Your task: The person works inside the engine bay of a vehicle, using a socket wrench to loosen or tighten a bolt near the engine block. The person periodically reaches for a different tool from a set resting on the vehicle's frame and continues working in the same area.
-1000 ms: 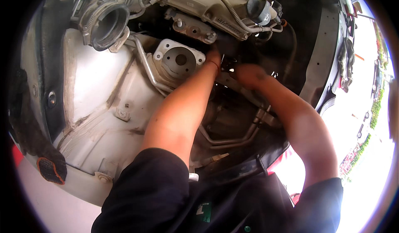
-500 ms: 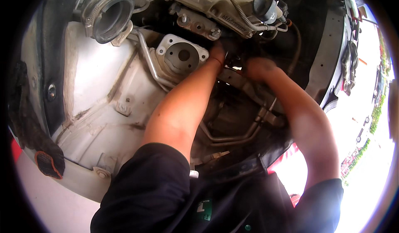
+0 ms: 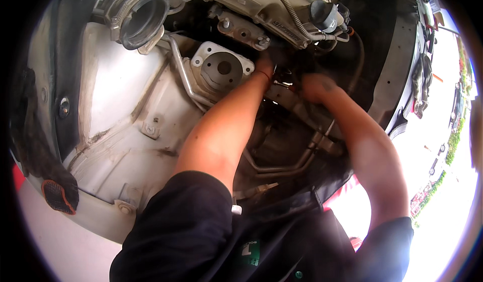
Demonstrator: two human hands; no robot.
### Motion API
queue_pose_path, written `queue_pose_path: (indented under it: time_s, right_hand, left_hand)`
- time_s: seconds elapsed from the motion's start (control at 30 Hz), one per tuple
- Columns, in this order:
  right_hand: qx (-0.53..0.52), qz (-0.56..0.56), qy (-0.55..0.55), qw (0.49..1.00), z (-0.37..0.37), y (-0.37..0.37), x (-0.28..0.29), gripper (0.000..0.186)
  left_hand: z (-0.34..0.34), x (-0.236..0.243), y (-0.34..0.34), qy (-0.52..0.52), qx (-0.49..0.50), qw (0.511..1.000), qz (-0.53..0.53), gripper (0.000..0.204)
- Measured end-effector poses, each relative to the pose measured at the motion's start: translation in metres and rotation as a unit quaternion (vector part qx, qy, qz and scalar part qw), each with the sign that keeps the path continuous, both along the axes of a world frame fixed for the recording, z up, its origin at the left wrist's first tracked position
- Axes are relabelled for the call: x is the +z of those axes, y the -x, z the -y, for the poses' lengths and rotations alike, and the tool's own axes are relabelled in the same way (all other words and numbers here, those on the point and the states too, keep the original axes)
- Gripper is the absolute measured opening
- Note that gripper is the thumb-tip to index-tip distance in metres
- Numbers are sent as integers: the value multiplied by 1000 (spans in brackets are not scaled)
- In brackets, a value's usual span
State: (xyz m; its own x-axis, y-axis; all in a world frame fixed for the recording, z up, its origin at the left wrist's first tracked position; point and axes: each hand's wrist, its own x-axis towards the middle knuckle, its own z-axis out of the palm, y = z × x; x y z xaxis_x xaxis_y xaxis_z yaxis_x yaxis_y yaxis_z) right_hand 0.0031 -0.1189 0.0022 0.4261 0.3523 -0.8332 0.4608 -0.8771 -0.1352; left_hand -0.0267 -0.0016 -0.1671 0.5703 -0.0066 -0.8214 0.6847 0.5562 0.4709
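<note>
Bracket [image 3: 244,33] shifted rightward in view, near left hand [image 3: 264,65], fingers hidden, can't tell grip

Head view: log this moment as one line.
left hand: near bracket, grip hidden | right hand: grip hidden | black cap: on engine

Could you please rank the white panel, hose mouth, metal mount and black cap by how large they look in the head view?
1. White panel
2. Metal mount and hose mouth: too alike to rank
3. Black cap
</note>
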Motion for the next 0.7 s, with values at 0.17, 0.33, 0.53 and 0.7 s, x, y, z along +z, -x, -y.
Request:
queue_pose_path:
  time_s: [0.17, 0.33, 0.53, 0.7]
  right_hand:
    - [9, -7, 26, 1000, 0, -3, 4, 34]
    - [-88, 55, -126, 987, -56, 2, 54, 33]
    - [66, -24, 64, 995, -24, -2, 8, 33]
    - [189, -43, -37, 980, 3, -29, 20, 37]
  left_hand:
    - [4, 51, -6, 41, 58, 997, -16, 52]
    - [11, 53, -7, 31, 76, 997, -12, 52]
    - [-12, -25, 7, -63, 24, 997, 39, 51]
    - [24, 2, -10, 12, 39, 999, 33, 53]
